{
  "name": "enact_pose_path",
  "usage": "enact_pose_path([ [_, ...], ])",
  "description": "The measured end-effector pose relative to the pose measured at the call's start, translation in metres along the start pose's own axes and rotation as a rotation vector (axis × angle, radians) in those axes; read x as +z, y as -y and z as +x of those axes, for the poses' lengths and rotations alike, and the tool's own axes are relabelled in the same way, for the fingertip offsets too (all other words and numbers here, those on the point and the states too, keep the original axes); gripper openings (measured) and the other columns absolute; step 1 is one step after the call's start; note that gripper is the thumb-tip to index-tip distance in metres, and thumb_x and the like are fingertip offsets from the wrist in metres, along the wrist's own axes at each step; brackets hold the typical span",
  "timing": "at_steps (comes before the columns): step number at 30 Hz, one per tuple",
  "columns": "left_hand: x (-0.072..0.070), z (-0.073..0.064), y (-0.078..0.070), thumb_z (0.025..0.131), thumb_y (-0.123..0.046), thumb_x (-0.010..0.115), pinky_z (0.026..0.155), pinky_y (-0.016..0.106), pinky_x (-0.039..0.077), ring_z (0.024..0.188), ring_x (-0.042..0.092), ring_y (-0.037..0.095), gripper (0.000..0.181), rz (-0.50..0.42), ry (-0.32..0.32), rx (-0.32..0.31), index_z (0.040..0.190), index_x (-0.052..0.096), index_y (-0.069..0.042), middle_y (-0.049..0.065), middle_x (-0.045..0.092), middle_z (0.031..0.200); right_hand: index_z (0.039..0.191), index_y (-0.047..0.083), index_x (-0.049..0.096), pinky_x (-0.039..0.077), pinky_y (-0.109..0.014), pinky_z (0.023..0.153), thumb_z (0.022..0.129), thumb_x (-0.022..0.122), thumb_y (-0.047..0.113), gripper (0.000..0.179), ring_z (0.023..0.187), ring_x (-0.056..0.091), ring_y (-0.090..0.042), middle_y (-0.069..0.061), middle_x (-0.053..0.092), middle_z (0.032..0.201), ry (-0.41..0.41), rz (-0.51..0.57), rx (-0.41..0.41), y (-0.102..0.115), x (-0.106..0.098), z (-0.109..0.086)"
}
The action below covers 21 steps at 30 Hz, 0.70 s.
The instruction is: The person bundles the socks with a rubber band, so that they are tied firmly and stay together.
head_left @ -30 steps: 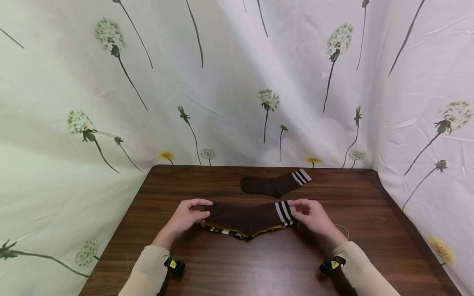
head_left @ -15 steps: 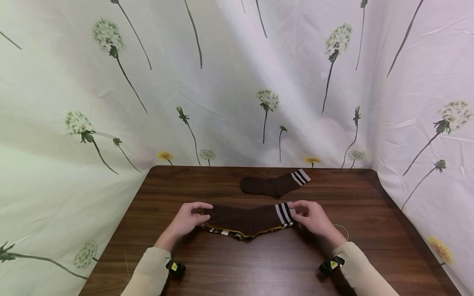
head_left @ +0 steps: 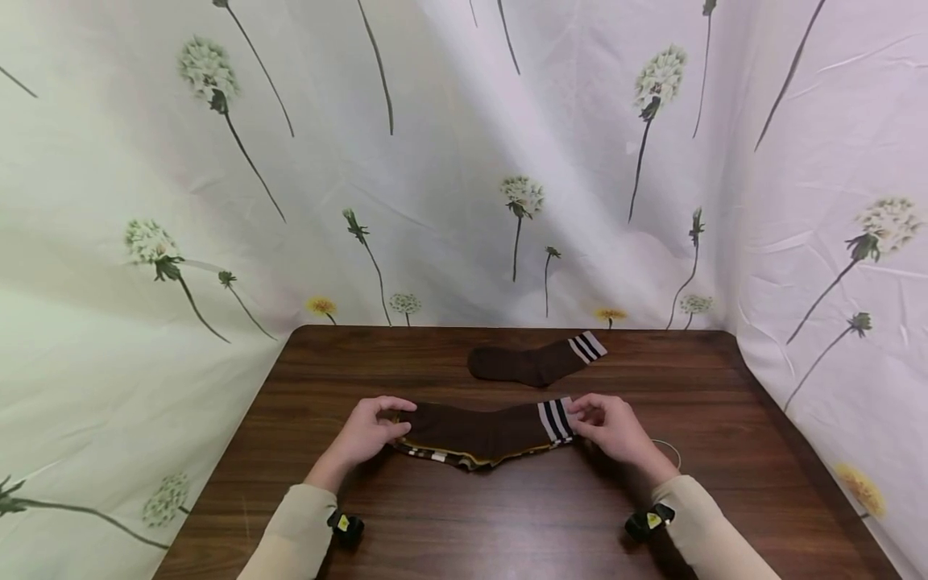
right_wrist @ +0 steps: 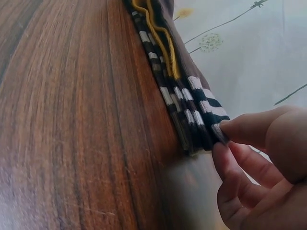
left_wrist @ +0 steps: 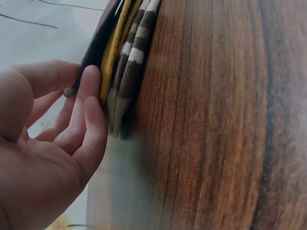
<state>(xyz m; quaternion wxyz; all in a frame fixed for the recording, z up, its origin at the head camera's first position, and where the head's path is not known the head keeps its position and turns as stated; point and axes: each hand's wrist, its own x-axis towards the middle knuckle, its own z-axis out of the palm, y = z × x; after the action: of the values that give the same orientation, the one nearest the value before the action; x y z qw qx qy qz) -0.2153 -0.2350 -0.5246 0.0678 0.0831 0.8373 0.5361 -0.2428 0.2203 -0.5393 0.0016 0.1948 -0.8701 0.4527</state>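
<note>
While the left hand (head_left: 362,435) pinches the brown sock (head_left: 471,429) at the toe, the right hand (head_left: 615,428) pinches its striped cuff (head_left: 555,420); how many layers either catches is hard to tell. Between the hands, yellow sock (left_wrist: 111,57) and patterned socks (left_wrist: 128,72) sit under it. Second sock (head_left: 518,366) on counter (head_left: 464,524), beyond the hands.

No legible text; a small yellow mark (head_left: 343,523) on each black wrist device (head_left: 354,530), too tiny to read
</note>
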Motion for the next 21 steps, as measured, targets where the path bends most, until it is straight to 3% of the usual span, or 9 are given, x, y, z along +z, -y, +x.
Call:
enact_pose_path([
  [10, 0.0010, 0.0017, -0.0033, 0.095, -0.003, 0.076, 0.056, 0.029, 0.048, 0.061, 0.060, 0.026, 0.027, 0.050, -0.026, -0.015, 0.122, 0.076, -0.005, 0.020, 0.065, 0.130, 0.103, 0.007, 0.076, 0.056, -0.026, 0.061, 0.090, 0.080, -0.001, 0.016, 0.073, 0.066, -0.008, -0.003, 0.072, 0.091, 0.006, -0.009, 0.002, -0.0023, 0.0007, -0.0005],
  [21, 0.0040, 0.0038, 0.0007, 0.095, -0.002, 0.076, 0.055, 0.026, 0.044, 0.061, 0.056, 0.018, 0.028, 0.104, -0.063, -0.033, 0.122, 0.076, -0.008, 0.016, 0.066, 0.125, 0.106, 0.008, 0.076, 0.053, -0.025, 0.061, 0.090, 0.080, 0.001, 0.017, 0.074, 0.063, -0.006, -0.002, 0.071, 0.092, 0.016, -0.038, 0.003, 0.0001, 0.0008, -0.0040],
])
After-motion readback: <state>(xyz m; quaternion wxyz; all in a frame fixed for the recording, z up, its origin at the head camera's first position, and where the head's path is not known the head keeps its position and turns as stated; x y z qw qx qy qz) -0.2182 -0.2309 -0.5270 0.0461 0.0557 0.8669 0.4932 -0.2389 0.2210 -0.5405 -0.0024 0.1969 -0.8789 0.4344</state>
